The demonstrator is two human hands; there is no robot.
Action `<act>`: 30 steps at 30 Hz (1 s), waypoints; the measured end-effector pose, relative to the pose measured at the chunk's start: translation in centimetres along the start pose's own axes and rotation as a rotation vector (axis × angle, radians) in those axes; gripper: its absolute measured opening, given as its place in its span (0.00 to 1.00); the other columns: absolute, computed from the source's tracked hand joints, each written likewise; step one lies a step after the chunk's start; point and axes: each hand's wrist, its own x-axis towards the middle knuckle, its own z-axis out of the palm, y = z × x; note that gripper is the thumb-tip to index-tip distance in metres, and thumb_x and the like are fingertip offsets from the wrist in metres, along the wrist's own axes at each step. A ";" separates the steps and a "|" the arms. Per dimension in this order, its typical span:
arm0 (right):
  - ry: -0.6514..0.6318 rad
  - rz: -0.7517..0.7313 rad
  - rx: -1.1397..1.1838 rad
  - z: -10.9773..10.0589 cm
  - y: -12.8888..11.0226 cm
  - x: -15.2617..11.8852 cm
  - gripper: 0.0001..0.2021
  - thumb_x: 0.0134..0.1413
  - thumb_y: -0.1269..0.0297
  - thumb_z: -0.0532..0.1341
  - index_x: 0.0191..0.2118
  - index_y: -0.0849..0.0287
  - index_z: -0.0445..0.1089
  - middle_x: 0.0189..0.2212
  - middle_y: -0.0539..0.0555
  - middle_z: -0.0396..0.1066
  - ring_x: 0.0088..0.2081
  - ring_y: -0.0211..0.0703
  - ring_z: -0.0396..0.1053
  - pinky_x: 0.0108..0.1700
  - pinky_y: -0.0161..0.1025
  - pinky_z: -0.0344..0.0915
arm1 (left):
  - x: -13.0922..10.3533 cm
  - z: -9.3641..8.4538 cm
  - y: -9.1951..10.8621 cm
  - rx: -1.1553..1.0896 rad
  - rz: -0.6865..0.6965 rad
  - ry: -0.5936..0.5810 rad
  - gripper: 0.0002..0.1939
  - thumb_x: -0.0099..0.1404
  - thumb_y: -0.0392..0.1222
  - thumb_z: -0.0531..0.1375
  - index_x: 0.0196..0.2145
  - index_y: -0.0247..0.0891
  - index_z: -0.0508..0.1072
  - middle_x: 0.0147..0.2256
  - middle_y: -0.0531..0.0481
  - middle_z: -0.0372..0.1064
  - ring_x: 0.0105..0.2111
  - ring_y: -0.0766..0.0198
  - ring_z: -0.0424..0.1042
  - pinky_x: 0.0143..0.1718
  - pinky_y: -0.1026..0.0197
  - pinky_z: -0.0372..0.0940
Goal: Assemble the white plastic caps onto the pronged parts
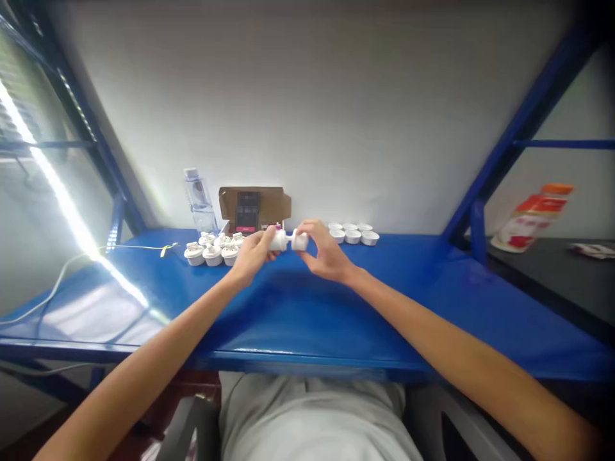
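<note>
Blue table point(298, 320) (glossy), white cups point(352, 237) atop

no readable text or numbers

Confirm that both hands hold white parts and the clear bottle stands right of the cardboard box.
No: the head view shows the clear bottle left of the cardboard box. The left hand and right hand do hold white parts.

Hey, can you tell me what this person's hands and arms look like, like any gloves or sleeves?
The left hand and right hand are ungloved; I can't make out any rings. The left arm and right arm are bare as far as they show, with no sleeves, watch or cables visible. The clothing below is pale grey.
</note>
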 end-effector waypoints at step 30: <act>-0.229 0.312 -0.669 -0.9 2.1 -0.7 0.09 0.58 0.56 0.64 0.32 0.54 0.78 0.31 0.56 0.77 0.35 0.50 0.72 0.37 0.41 0.59 | 0.4 -2.6 -0.2 0.987 0.344 -0.227 0.16 0.55 0.47 0.63 0.42 0.39 0.72 0.40 0.41 0.76 0.43 0.45 0.74 0.44 0.50 0.65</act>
